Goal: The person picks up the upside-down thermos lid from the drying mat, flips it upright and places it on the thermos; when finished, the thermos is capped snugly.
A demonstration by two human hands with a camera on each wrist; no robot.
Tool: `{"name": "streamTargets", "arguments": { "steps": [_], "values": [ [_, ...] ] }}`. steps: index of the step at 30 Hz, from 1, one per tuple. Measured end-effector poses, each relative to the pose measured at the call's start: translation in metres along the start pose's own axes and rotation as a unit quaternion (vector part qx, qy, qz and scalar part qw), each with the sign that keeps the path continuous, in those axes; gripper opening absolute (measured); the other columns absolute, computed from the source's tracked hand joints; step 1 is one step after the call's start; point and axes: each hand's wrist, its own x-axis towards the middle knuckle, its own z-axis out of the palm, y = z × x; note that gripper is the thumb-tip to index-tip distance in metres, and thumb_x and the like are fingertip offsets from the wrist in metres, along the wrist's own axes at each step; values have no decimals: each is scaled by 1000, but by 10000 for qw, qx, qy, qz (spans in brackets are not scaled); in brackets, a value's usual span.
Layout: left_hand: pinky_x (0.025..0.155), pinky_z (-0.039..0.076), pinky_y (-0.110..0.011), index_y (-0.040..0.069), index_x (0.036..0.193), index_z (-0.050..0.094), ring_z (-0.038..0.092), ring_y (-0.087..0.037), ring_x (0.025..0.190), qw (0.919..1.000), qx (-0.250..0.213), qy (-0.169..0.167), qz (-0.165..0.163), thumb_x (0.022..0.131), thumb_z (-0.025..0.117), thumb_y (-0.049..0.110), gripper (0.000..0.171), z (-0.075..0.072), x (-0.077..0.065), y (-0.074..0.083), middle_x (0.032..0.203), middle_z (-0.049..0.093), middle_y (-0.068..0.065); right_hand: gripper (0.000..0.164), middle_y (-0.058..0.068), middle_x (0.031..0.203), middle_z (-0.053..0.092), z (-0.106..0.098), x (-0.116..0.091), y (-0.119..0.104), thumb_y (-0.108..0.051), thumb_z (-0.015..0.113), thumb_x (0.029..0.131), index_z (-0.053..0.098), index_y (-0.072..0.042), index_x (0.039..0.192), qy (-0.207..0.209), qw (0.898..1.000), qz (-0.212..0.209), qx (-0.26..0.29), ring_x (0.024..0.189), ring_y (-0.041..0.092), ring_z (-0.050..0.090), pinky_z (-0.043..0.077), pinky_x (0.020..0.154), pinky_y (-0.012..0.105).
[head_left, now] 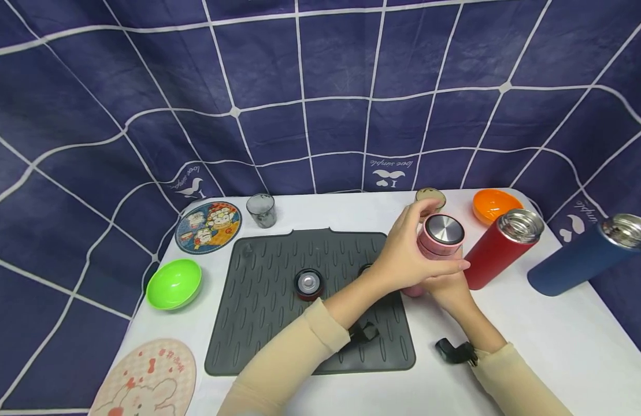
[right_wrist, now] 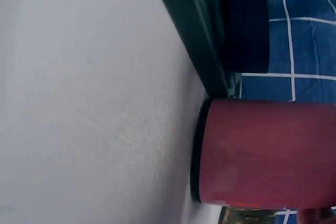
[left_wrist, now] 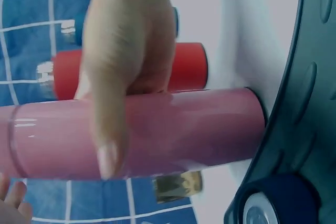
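A pink vacuum flask (left_wrist: 199,129) stands upright on the white table at the mat's right edge, its base showing in the right wrist view. Its pink lid (head_left: 444,230) has a silver disc on top. My left hand (head_left: 406,251) curls round this lid, thumb on the near side and fingers on the far side. Lower down, my right hand (head_left: 450,284) grips the flask's body, its thumb laid across it in the left wrist view. Just right of the hands are a red flask (head_left: 494,254) and a blue flask (head_left: 580,260), both lidless with bare steel mouths.
A dark grey drying mat (head_left: 268,260) carries a round flask lid (head_left: 308,284); another lid (head_left: 364,267) is partly behind my left forearm. Glasses (head_left: 262,210), an orange bowl (head_left: 494,205), a green bowl (head_left: 174,283) and two round placemats (head_left: 208,227) lie around it.
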Motion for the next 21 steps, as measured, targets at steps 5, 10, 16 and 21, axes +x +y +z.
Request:
{"name": "streamTargets", "arguments": {
  "steps": [5,10,16,21],
  "values": [
    [106,37,-32,29,141,28,37,-1,127,9998,153,133,-50,63,85,39,97,-29,-27,8,137,41,10,100,-5,132,39,-6,-8,9,3,79,68,17,-17,144,184,9997,-60,179,118,5,42,36,96,8],
    [110,33,-45,29,143,27,30,-6,136,9981,376,272,-396,65,83,42,97,-70,-66,-2,145,33,11,98,-2,144,35,-14,-32,10,-9,80,73,19,-29,147,391,9980,10,-488,126,3,40,32,100,6],
    [108,28,-56,36,144,21,25,-17,139,9880,967,347,-1150,65,83,44,101,-120,-110,-35,149,26,6,72,4,127,51,-36,-60,3,6,75,72,42,-7,135,1547,9864,-353,-428,112,13,51,41,86,11],
    [105,29,-64,30,147,19,22,-30,141,9601,1646,81,-2260,60,87,41,111,-142,-137,-67,151,22,-4,78,-4,131,44,-64,-52,12,3,76,71,36,-13,137,2406,9684,-297,-584,116,13,45,38,89,15]
  ]
}}
